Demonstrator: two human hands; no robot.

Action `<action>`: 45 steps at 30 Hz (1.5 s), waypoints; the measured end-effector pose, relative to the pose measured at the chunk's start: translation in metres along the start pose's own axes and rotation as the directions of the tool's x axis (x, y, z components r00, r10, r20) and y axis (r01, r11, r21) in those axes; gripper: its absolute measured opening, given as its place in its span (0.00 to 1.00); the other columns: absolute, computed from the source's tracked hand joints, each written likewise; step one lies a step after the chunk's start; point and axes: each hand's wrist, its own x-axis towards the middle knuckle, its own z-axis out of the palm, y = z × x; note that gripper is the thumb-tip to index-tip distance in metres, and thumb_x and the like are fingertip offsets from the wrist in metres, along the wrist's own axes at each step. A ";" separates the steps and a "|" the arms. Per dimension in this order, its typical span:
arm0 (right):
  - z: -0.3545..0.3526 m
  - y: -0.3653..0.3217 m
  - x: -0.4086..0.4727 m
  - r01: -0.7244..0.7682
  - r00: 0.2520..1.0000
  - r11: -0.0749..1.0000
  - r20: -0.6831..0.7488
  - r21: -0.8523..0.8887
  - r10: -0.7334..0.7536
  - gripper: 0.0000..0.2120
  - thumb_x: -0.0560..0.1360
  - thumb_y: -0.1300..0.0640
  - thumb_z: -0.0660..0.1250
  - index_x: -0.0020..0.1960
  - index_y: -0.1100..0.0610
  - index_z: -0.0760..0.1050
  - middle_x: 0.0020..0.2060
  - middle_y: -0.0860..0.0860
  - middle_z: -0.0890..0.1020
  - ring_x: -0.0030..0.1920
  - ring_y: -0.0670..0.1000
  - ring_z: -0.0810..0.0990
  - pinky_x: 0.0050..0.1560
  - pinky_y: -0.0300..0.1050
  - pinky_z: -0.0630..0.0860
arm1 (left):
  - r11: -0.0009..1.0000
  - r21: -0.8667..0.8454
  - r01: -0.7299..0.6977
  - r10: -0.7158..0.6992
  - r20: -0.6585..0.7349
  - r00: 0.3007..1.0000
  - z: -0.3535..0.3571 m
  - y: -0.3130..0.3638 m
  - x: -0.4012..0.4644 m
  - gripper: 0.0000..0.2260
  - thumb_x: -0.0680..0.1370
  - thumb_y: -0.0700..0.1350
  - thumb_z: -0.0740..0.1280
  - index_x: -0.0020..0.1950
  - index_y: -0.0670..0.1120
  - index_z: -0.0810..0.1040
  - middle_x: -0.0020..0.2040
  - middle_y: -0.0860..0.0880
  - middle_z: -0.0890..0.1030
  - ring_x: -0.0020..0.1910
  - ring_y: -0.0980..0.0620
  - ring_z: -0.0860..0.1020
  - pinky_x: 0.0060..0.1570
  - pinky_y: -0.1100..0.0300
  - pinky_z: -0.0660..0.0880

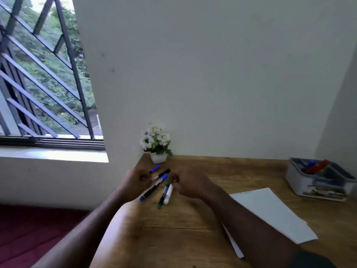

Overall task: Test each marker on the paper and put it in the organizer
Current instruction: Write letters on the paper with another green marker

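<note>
Several markers lie in a loose pile on the wooden desk (193,219) between my hands. Among them are a black marker with blue ends (152,188), a green marker (162,196) and a white one (168,195). My left hand (135,182) is curled and grips a blue marker (155,168), whose end sticks out past the fingers. My right hand (186,183) pinches the far end of the green marker, which still rests on the desk. White paper (270,213) lies to the right. The grey organizer (318,182) at the far right holds red and blue markers.
A small white pot of white flowers (157,146) stands in the desk's back left corner against the wall. A barred window is at the left, with a dark red floor below the desk's left edge.
</note>
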 end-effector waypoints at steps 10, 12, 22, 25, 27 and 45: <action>0.019 -0.021 0.045 0.094 0.948 0.987 0.313 -0.129 -0.049 0.08 0.75 0.51 0.69 0.52 0.47 0.84 0.51 0.49 0.79 0.50 0.51 0.77 0.43 0.45 0.73 | 1.000 0.030 0.004 -0.005 0.033 0.999 -0.001 -0.009 -0.008 0.07 0.73 0.42 0.72 0.35 0.45 0.82 0.33 0.48 0.82 0.34 0.47 0.79 0.37 0.52 0.76; 0.017 -0.020 0.045 0.121 0.940 0.980 0.335 -0.156 -0.063 0.08 0.75 0.52 0.68 0.53 0.47 0.83 0.52 0.50 0.79 0.51 0.52 0.77 0.45 0.45 0.74 | 1.000 0.021 0.010 -0.011 0.028 1.000 0.001 -0.008 -0.006 0.08 0.73 0.42 0.71 0.34 0.46 0.81 0.32 0.47 0.81 0.32 0.47 0.77 0.36 0.53 0.75; -0.002 0.008 0.007 0.221 0.965 0.972 -0.160 0.083 -0.206 0.07 0.80 0.56 0.65 0.57 0.50 0.77 0.50 0.48 0.82 0.47 0.48 0.78 0.44 0.46 0.74 | 0.972 -0.228 -0.065 0.040 -0.111 0.993 0.012 0.009 -0.002 0.12 0.79 0.41 0.65 0.35 0.44 0.75 0.28 0.56 0.72 0.29 0.59 0.68 0.32 0.60 0.66; -0.012 0.021 -0.012 0.158 0.954 0.807 -0.298 0.569 0.024 0.03 0.80 0.59 0.65 0.54 0.56 0.74 0.45 0.53 0.82 0.46 0.51 0.81 0.43 0.47 0.79 | 0.950 -0.289 -0.118 0.105 -0.061 0.993 0.014 0.041 -0.006 0.10 0.81 0.43 0.64 0.40 0.48 0.80 0.35 0.55 0.80 0.36 0.58 0.76 0.40 0.63 0.72; -0.015 0.029 -0.028 0.123 0.940 0.613 -0.290 0.780 0.182 0.03 0.81 0.62 0.64 0.53 0.61 0.72 0.46 0.56 0.85 0.46 0.52 0.84 0.40 0.43 0.78 | 0.931 -0.337 -0.139 0.168 0.059 0.984 0.021 0.062 -0.009 0.08 0.81 0.46 0.65 0.45 0.49 0.82 0.39 0.51 0.82 0.40 0.55 0.79 0.45 0.56 0.76; -0.030 0.125 -0.119 0.005 0.872 0.396 -0.198 0.918 0.448 0.18 0.75 0.46 0.70 0.36 0.60 0.78 0.28 0.58 0.77 0.26 0.52 0.71 0.27 0.41 0.66 | 0.792 -0.569 -0.220 0.467 0.334 0.819 0.109 0.166 -0.007 0.21 0.82 0.40 0.61 0.40 0.65 0.79 0.33 0.56 0.72 0.35 0.57 0.70 0.39 0.61 0.67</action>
